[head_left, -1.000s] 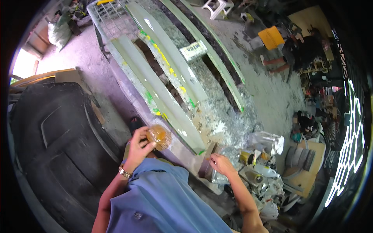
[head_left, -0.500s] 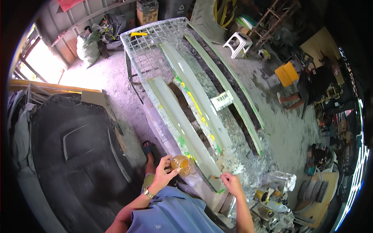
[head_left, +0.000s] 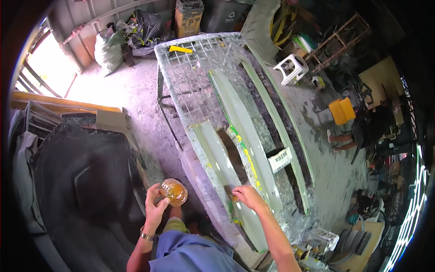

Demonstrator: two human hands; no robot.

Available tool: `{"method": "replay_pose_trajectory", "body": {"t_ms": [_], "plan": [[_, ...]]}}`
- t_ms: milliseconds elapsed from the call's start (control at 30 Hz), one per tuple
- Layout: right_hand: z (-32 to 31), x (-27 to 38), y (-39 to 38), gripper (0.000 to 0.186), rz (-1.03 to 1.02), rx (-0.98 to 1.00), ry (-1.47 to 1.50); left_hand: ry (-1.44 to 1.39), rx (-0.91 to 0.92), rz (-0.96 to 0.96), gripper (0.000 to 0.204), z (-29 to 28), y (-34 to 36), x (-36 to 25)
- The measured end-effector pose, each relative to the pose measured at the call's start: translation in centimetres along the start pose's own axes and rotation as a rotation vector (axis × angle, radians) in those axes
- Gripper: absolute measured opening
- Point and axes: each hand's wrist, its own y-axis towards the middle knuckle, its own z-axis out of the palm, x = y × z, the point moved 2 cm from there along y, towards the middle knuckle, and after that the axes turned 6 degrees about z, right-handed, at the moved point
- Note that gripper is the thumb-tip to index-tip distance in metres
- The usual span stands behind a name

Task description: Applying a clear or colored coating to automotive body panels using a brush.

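My left hand (head_left: 155, 203) grips a clear plastic cup (head_left: 177, 192) of amber liquid, held beside the bench's near left side. My right hand (head_left: 250, 199) is closed on a small brush (head_left: 235, 198), mostly hidden by my fingers, over the left long grey moulded strip (head_left: 209, 145). A middle strip (head_left: 231, 104) with yellow and green along its edge and a narrow pale-green strip (head_left: 260, 90) lie parallel on the mottled, grid-topped bench (head_left: 186, 81). A white printed packet (head_left: 279, 159) rests across the strips at right. A yellow tool (head_left: 180, 49) lies on the far grid.
A large black moulded panel (head_left: 77, 181) stands at my left. On the right are a white stool (head_left: 291, 69), a yellow container (head_left: 342, 111) and another person (head_left: 337, 138), low down. Cluttered cans and wrappers (head_left: 321, 240) sit near the lower right. Bags (head_left: 108, 52) lie at the far wall.
My right hand has moved up along the left strip with the brush. My left hand and cup have shifted left, away from the strip. The view has swung, showing more of the far wall.
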Motion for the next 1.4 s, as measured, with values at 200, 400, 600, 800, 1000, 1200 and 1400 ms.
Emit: {"method": "replay_pose_trajectory", "body": {"t_ms": [200, 400, 600, 800, 1000, 1200, 1400], "plan": [[-3.0, 5.4, 10.6, 0.019, -0.114, -0.072, 0.044, 0.028, -0.175, 0.001, 0.056, -3.9, 4.3, -1.0], [-4.8, 10.3, 17.9, 0.016, -0.108, -0.049, 0.163, 0.051, -0.261, -0.007, 0.053, -6.9, 6.7, -1.8], [-5.5, 11.8, 23.6, 0.017, -0.093, -0.163, 0.317, 0.052, -0.296, -0.04, 0.052, -8.8, 8.3, -1.2], [-6.5, 10.7, 23.0, 0.014, -0.183, -0.429, 0.441, 0.052, -0.291, -0.03, 0.052, -8.8, 10.1, -1.7], [-5.7, 6.8, 13.2, 0.015, -0.162, -0.205, -0.083, 0.042, -0.243, -0.04, 0.051, -8.2, 11.6, -1.7], [-6.6, 5.0, 7.7, 0.014, -0.023, -0.007, -0.147, 0.019, -0.173, -0.045, 0.053, -6.9, 12.7, -1.7], [-8.0, 8.8, 18.6, 0.016, -0.041, 0.014, -0.042, 0.01, -0.143, -0.017, 0.055, -6.3, 12.7, -1.8]]}}
